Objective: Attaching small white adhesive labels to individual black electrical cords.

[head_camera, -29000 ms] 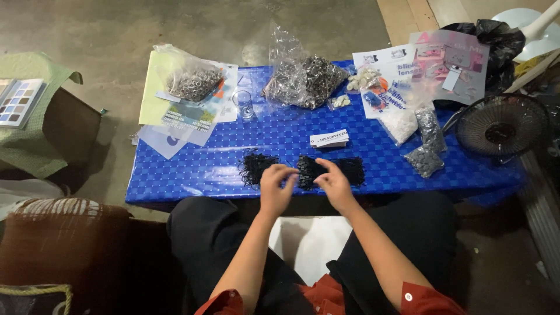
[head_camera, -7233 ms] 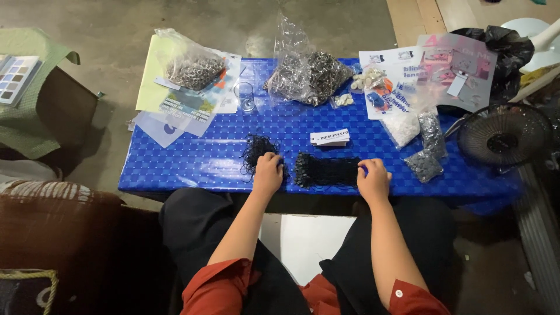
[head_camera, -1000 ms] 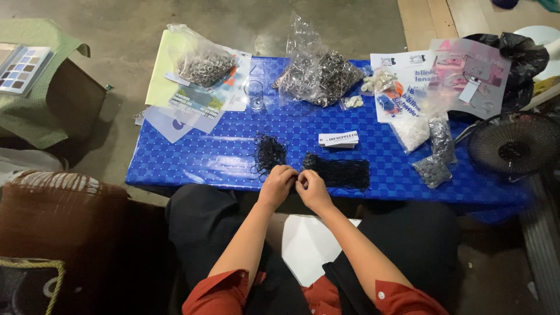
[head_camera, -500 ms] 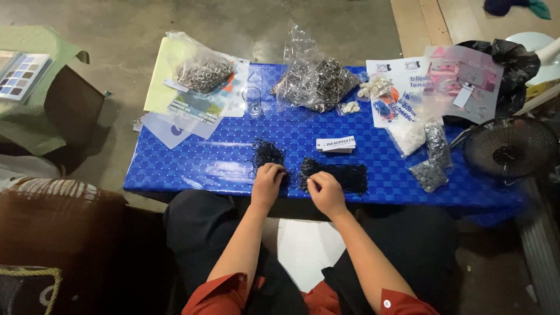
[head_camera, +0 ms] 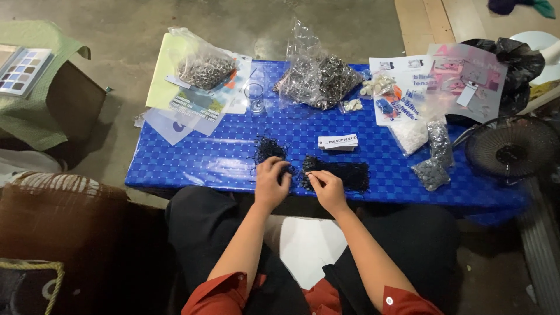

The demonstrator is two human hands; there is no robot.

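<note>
- Head view, looking down: a low table [head_camera: 192,169] covered in blue woven plastic, with the person's knees at six o'clock.
- The left hand [head_camera: 270,182] rests, fingers curled, on a small tangle of black loops [head_camera: 268,149] at its twelve o'clock; I cannot tell if it grips any.
- The right hand [head_camera: 326,188] pinches, fingers nearly closed, at the left end of a larger black pile [head_camera: 344,172] stretching toward three o'clock.
- The loops look light, thin and soft, prone to tangling; best picked singly by fingertip.
- Clear bags of metal rings [head_camera: 318,81] sit at twelve o'clock.
</note>
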